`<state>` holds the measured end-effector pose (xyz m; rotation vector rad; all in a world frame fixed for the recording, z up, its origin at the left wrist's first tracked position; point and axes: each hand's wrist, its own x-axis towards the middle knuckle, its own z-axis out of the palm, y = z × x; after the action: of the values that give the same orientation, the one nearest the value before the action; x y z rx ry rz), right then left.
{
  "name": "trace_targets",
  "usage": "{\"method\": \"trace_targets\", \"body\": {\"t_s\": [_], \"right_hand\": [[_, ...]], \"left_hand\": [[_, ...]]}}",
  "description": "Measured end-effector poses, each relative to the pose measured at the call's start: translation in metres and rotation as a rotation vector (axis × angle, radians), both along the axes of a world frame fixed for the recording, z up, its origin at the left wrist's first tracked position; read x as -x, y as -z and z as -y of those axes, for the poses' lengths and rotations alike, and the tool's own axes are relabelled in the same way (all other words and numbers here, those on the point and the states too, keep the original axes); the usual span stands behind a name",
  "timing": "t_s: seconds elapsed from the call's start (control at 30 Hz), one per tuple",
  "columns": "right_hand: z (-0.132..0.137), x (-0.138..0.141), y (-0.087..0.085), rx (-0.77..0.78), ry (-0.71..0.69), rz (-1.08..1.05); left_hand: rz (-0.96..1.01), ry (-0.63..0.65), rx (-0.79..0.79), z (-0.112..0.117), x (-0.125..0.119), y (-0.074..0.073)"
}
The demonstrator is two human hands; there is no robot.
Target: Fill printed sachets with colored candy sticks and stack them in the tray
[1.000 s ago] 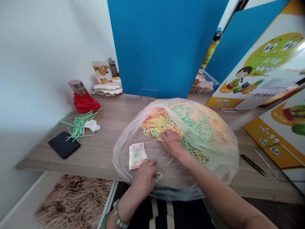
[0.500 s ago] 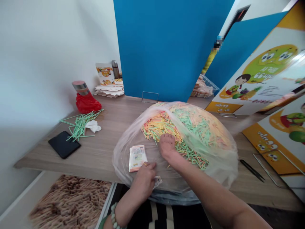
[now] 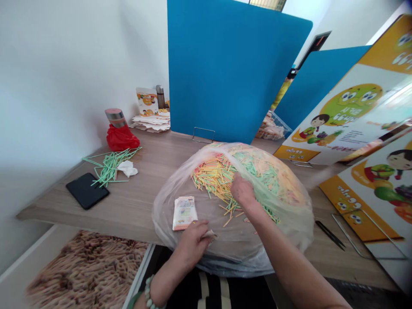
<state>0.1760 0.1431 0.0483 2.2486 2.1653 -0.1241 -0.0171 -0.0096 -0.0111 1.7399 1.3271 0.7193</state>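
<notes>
Right hand: reaches into the open mouth of the clear plastic bag, palm down, fingers curled into the heap of coloured sticks; whether they pinch any sticks cannot be told.
Coloured sticks: yellow, green and orange, piled inside the bag on the worktop; the heap lies under and ahead of the right fingertips, with a few loose sticks scattered just behind the hand.
Left hand: at the near edge of the bag, fingers closed on a small paper packet that shows between the fingertips.
Printed sachet: flat inside the bag, just ahead of the left hand and apart from it.
Far left of worktop: a loose bunch of green sticks, a crumpled tissue, a black phone, a red bag.
Right of bag: a black tool.
</notes>
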Motion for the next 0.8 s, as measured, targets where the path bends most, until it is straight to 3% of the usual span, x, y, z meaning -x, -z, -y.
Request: {"method": "trace_targets", "body": {"t_s": [0.1,0.2,0.33,0.4,0.5,0.63,0.8], "right_hand": [[0.010,-0.015,-0.003,-0.096,0.000,-0.067],[0.033,-0.018,0.008,-0.110,0.004,-0.156],[0.069,-0.009,0.037,-0.053,-0.087,-0.626],[0.083,-0.005,0.048,-0.040,-0.140,-0.876],[0.094,-0.005,0.052,-0.037,-0.198,-0.989],[0.097,-0.011,0.045,-0.003,-0.266,-1.023],[0.104,-0.019,0.047,0.148,-0.245,-1.197]], "left_hand": [[0.164,-0.153,0.100,-0.002,0.007,-0.008],[0.256,-0.215,0.168,-0.005,0.009,-0.020],[0.160,-0.106,-0.160,-0.015,-0.009,-0.030],[0.027,0.002,-0.305,-0.021,-0.023,-0.028],[-0.180,0.102,-0.414,-0.028,-0.039,-0.015],[-0.269,0.055,-0.471,-0.027,-0.046,-0.003],[-0.142,-0.058,-0.305,-0.027,-0.045,-0.012]]}}
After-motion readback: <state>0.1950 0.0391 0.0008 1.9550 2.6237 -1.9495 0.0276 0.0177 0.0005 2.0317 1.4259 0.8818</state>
